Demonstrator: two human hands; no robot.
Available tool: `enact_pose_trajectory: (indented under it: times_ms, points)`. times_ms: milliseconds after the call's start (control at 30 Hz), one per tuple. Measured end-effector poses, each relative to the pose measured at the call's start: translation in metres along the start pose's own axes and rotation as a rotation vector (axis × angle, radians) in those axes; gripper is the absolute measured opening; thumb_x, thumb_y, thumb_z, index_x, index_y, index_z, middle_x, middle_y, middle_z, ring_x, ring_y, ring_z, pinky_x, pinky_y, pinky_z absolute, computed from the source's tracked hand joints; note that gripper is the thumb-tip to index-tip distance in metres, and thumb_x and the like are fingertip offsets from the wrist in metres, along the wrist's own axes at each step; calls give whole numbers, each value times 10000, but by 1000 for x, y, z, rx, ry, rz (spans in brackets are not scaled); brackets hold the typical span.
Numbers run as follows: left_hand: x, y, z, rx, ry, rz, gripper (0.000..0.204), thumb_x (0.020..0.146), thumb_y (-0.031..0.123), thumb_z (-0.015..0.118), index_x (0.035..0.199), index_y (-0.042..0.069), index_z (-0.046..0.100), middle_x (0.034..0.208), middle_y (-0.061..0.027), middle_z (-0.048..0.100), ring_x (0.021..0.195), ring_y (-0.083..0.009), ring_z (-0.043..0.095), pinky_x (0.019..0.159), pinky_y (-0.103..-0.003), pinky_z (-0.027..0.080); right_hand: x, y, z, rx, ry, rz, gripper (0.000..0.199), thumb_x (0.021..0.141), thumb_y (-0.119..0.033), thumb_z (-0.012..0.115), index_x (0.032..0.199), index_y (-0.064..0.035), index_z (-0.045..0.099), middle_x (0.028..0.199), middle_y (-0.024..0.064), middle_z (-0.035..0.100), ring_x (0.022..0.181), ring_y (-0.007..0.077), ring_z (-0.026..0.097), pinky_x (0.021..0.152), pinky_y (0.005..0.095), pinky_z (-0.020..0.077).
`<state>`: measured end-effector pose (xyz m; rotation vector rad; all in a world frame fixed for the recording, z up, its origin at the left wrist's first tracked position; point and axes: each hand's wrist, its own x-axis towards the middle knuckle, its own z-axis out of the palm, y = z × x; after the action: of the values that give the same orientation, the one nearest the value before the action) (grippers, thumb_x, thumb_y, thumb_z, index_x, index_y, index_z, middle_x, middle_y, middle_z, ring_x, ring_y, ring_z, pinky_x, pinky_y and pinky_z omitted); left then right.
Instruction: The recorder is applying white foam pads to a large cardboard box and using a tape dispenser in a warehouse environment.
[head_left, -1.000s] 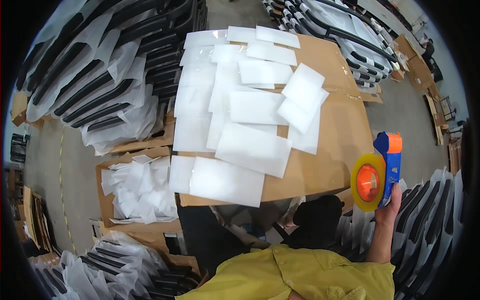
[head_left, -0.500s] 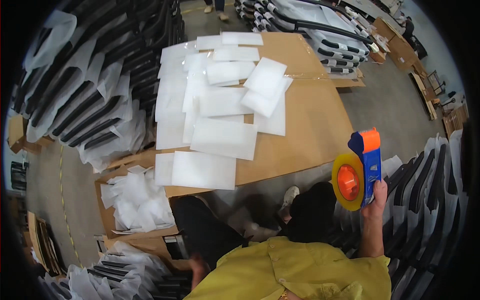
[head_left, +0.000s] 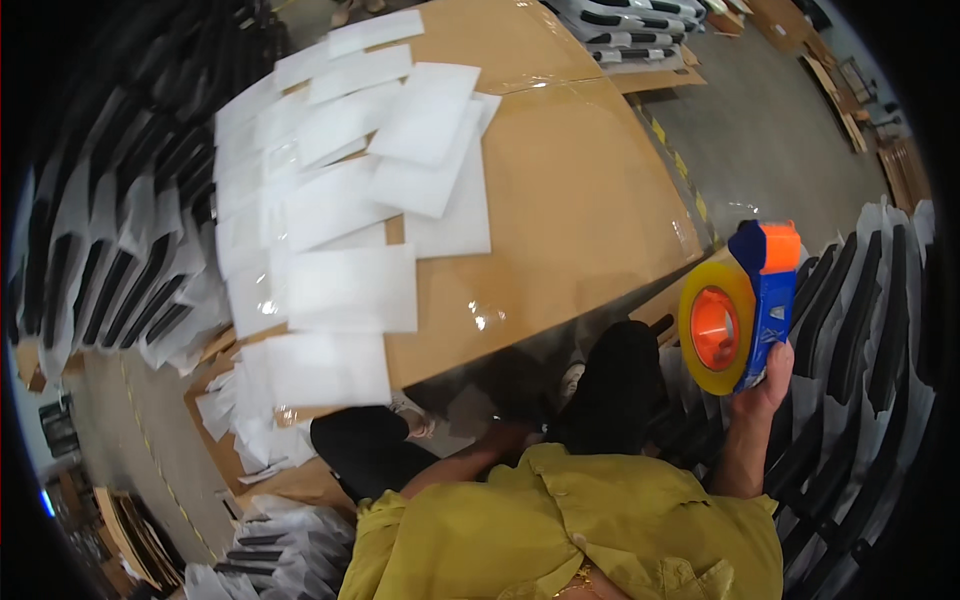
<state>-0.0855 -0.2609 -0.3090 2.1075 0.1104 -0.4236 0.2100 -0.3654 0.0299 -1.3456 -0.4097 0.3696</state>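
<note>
My right hand (head_left: 768, 388) is closed round the handle of a blue and orange tape dispenser (head_left: 768, 310), raised at the right. A wide yellowish tape roll (head_left: 742, 330) sits on its orange hub. My left hand (head_left: 512, 436) reaches across my lap between my dark-trousered legs, below the table's near edge. Shadow hides its fingers, and I cannot make out whether it holds anything. On the cardboard-topped table (head_left: 570, 180), several white foam sheets (head_left: 350, 290) lie overlapping along the left side. One rectangular foam sheet (head_left: 325, 370) reaches the near left corner.
A cardboard box (head_left: 212, 440) of loose white foam pieces stands by the table's near left corner. Stacks of black bars in white wrapping (head_left: 130, 240) rise at the left. More wrapped black parts (head_left: 850, 340) stand close at my right. A yellow-black floor line (head_left: 680, 165) passes the table's right side.
My view has turned, so the table and foam sheets sit further left and higher. My left hand has come from my left side across to between my legs. The right hand still holds the tape dispenser.
</note>
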Motion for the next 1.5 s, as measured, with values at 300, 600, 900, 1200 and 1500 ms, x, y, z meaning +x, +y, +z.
enact_pose_trajectory:
  times_ms: [300, 600, 900, 1200, 1500]
  points:
    - [-39, 0, -16, -487, -166, -188, 374, 876, 390, 394, 1089, 126, 551, 969, -154, 589, 882, -273, 574, 773, -368, 437, -3, 5, 7, 33, 74, 100, 418, 853, -308, 483, 1085, 37, 443, 911, 146, 585, 713, 203, 611, 659, 302, 507]
    - [-39, 118, -174, -56, -141, 40, 261, 844, 250, 527, 1033, 73, 564, 921, -93, 603, 869, -171, 573, 780, -312, 450, -45, 23, -6, 165, 33, 0, 468, 839, -302, 520, 1119, 56, 406, 957, 148, 570, 734, 199, 610, 632, 288, 510]
    - [24, 152, -465, 739, 967, -394, 451, 692, 303, 656, 1038, 59, 500, 895, -139, 598, 869, -300, 548, 720, -398, 415, -105, -10, 2, 251, 58, 33, 466, 749, -283, 635, 1023, 71, 509, 886, 87, 605, 731, 133, 588, 674, 242, 472]
    - [31, 164, -462, 450, 1108, -58, 303, 666, 215, 659, 962, 149, 641, 796, -123, 628, 748, -273, 589, 678, -376, 452, -143, -25, -5, 203, 84, 38, 412, 747, -260, 611, 965, 80, 530, 802, 114, 614, 632, 152, 599, 598, 246, 481]
    - [35, 206, -321, 79, 811, -10, 433, 726, 252, 633, 1044, -33, 562, 679, -122, 579, 607, -206, 553, 583, -311, 451, -136, -12, 4, 213, -101, 52, 386, 731, -227, 626, 972, 67, 558, 850, 86, 614, 726, 114, 576, 674, 233, 450]
